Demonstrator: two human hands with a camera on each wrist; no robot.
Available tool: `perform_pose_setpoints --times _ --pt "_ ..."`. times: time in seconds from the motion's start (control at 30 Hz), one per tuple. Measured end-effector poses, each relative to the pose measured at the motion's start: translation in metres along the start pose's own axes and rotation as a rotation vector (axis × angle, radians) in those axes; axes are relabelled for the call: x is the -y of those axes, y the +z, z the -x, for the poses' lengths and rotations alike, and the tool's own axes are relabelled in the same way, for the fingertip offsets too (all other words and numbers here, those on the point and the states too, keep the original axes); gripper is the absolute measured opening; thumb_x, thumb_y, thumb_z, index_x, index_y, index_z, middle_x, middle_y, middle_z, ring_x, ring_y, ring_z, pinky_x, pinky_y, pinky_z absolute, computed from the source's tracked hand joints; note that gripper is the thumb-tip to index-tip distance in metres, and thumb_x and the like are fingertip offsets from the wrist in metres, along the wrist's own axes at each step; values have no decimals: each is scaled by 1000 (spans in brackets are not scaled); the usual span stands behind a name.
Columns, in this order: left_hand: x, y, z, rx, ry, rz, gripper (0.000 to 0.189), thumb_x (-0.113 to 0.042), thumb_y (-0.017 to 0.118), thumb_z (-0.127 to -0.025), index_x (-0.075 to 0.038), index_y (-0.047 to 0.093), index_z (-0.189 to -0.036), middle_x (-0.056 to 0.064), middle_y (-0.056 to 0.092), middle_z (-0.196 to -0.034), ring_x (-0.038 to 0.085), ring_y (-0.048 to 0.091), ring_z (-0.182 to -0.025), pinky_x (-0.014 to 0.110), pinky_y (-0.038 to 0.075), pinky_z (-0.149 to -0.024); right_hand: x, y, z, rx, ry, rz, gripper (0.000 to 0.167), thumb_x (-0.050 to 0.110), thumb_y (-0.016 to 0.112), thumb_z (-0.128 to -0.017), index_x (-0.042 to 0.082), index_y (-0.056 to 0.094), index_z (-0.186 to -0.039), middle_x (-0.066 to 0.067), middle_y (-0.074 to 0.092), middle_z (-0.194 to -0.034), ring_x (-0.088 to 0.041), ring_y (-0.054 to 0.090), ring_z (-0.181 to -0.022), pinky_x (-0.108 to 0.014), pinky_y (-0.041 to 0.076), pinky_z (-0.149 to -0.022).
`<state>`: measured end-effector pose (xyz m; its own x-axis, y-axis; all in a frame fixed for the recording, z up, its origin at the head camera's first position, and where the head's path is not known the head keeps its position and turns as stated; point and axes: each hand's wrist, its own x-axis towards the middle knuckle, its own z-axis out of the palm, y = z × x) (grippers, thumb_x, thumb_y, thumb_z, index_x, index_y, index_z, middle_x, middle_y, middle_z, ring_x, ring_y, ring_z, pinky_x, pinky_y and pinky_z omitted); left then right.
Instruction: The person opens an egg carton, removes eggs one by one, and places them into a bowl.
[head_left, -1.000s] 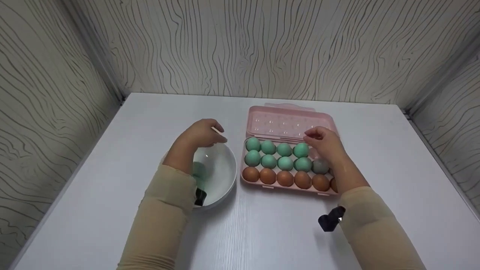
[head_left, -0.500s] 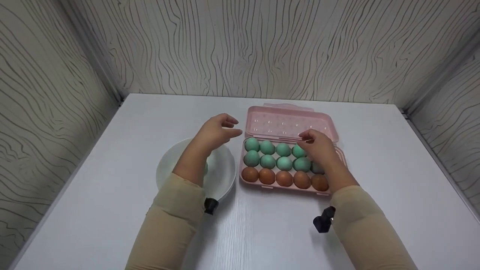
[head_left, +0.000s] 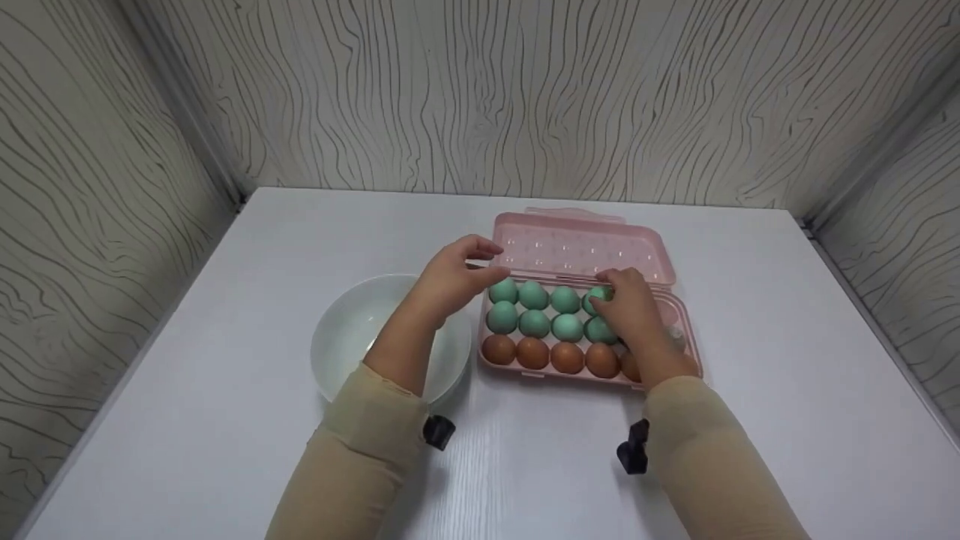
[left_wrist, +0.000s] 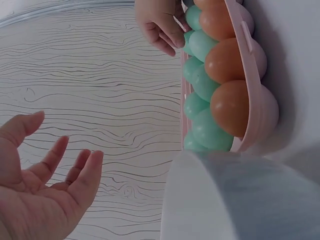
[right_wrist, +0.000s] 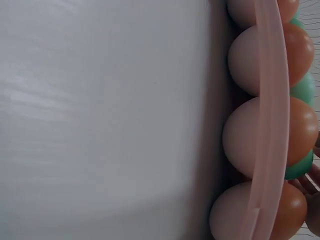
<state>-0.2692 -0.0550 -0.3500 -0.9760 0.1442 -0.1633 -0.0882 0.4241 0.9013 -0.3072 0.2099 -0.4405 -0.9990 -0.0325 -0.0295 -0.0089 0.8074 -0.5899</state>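
My right hand [head_left: 630,307] reaches down into the pink egg carton [head_left: 696,360]. Its thumb and fingers come round a green egg [head_left: 595,300] in the back row; in the right wrist view, fingers [right_wrist: 307,187] show right at that green egg [right_wrist: 301,167]. My left hand [head_left: 457,279] hovers over the carton's back left corner, fingers spread and holding nothing, the thumb overlapping the corner green egg [head_left: 503,291]. The left wrist view shows its palm and parted fingers [left_wrist: 87,180]. Brown eggs [head_left: 568,358] fill the front row, partly hidden by my right forearm.
A white bowl [head_left: 341,330] stands left of the carton, under my left forearm, which hides part of its inside. The carton's pink lid [head_left: 581,244] lies folded back behind the eggs. Wood-grain panels [head_left: 480,97] rise behind the white table [head_left: 172,375].
My left hand has moved right, from over the bowl to the carton's back left corner. My right hand has shifted left and down, from above the carton to the back-row green egg.
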Motion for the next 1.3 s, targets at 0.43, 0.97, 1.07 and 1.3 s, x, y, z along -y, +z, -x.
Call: perform_pose_setpoints --times 0.43,0.97,1.07,1.3 --pt "3 10 2 43 16 25 27 -29 65 -83 -25 57 -109 -7 57 -111 14 52 -107 37 45 -91 6 8 -2 99 67 94 44 18 55 -89 9 43 -131 -16 36 -126 -32 40 -111 -53 31 -100" --pt "7 19 0 54 -34 -8 22 -30 65 -83 -28 58 -104 -9 56 -110 14 49 -111 39 43 -93 9 13 1 1 -57 189 33 10 54 -88 5 50 -120 -16 43 -111 -32 46 -97 -49 40 -89" --pt "8 19 -1 62 -29 -3 22 -30 65 -83 -28 58 -104 -9 56 -110 15 50 -109 40 44 -92 10 12 1 -6 -48 168 31 10 55 -88 6 50 -118 -15 43 -109 -31 46 -96 -48 40 -88" --pt "5 19 -2 70 -36 -13 21 -30 64 -83 -28 58 -103 -3 56 -117 16 50 -109 41 44 -91 6 4 0 -23 -12 90 29 9 55 -87 7 49 -116 -12 42 -109 -28 44 -96 -46 40 -90"
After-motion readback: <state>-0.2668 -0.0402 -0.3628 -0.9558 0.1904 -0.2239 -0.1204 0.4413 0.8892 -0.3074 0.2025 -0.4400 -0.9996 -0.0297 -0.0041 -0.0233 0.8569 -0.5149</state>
